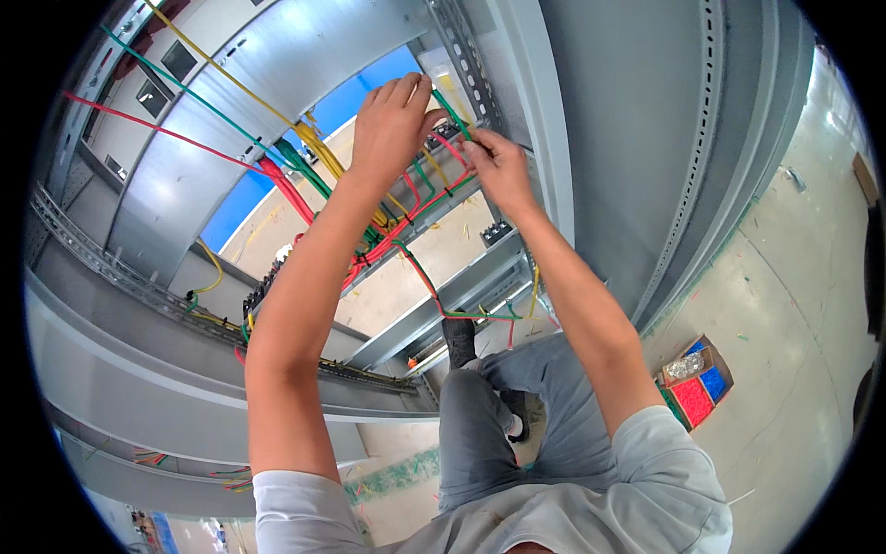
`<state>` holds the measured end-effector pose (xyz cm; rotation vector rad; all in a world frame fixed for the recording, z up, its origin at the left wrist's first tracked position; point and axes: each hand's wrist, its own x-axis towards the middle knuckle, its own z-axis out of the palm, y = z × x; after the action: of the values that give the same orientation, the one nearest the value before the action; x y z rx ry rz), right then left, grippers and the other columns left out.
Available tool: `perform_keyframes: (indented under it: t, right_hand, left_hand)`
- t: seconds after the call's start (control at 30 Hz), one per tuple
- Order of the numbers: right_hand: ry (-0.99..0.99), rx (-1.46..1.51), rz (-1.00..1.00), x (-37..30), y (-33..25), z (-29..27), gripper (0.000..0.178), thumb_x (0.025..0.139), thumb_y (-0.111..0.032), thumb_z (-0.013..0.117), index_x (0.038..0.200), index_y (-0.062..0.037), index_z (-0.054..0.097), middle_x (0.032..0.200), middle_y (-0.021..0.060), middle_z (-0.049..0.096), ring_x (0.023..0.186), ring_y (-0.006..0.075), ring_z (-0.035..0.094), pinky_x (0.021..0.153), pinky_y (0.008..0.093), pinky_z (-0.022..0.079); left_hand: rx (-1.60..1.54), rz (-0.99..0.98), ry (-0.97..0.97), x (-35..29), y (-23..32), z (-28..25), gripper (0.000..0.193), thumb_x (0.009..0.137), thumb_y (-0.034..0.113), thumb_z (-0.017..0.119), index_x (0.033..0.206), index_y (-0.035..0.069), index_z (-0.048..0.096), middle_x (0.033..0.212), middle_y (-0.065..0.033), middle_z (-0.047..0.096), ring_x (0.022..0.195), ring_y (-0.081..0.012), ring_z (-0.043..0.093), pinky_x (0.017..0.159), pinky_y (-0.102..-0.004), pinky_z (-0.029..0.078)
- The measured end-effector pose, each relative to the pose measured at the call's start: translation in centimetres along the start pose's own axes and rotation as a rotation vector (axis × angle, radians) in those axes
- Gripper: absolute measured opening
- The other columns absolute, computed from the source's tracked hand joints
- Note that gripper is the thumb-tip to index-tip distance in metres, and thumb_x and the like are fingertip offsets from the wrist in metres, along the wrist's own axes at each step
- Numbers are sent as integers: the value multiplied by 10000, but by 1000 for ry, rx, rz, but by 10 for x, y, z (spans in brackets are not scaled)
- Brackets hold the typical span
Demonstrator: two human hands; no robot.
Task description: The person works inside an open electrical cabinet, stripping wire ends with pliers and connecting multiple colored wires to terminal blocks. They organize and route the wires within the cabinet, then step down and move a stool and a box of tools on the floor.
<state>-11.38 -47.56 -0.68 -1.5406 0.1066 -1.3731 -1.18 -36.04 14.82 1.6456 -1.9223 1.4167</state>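
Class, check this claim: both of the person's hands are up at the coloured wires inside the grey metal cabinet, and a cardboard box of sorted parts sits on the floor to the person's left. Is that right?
Not quite. In the head view the cardboard box sits on the floor to the person's right, not left. The rest holds: left hand and right hand are at the coloured wires in the grey metal cabinet.

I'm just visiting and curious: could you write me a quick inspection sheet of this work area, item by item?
Surface: grey metal cabinet frame with perforated rails.
Job's things: red, green and yellow wires gathered at a rail.
Clutter: cardboard box of red, blue and green small parts on the floor; wire scraps scattered about.
Hands: left hand and right hand both raised, fingers on the wires.
Cables: long red, green and yellow runs stretch away to the upper left.
Surroundings: pale concrete floor; person's grey trousers and dark shoe below.
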Motion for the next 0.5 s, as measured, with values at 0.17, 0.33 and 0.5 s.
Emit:
perform_keyframes:
  t: [0.17, 0.33, 0.5]
  right_hand:
    - [-4, 41, 62, 1, -4, 3, 227, 971, -71, 659, 1162, 41, 713, 989, 140, 758, 804, 161, 703, 740, 320, 552]
    - [-3, 163, 92, 0, -15, 6, 219, 982, -71, 653, 1163, 33, 718, 977, 120, 758, 792, 128, 678, 730, 297, 542]
    - [14, 114, 6, 7, -10, 13, 207, 977, -59, 655, 1152, 29, 723, 966, 106, 750, 802, 127, 682, 722, 293, 542]
  left_hand:
    - [-46, -40, -62, -2, 1, 0, 504, 842, 315, 814, 1219, 8, 681, 1197, -153, 699, 998, -373, 679, 868, -455, 540]
    - [-287, -247, -352, -1, -17, 32, 391, 911, 326, 736, 1128, 0, 738, 1078, -213, 733, 928, -417, 692, 816, -471, 553]
    - [-540, -402, -689, 13, -31, 45, 354, 947, 312, 638, 1069, 1, 755, 979, -208, 743, 872, -356, 700, 800, -442, 548]
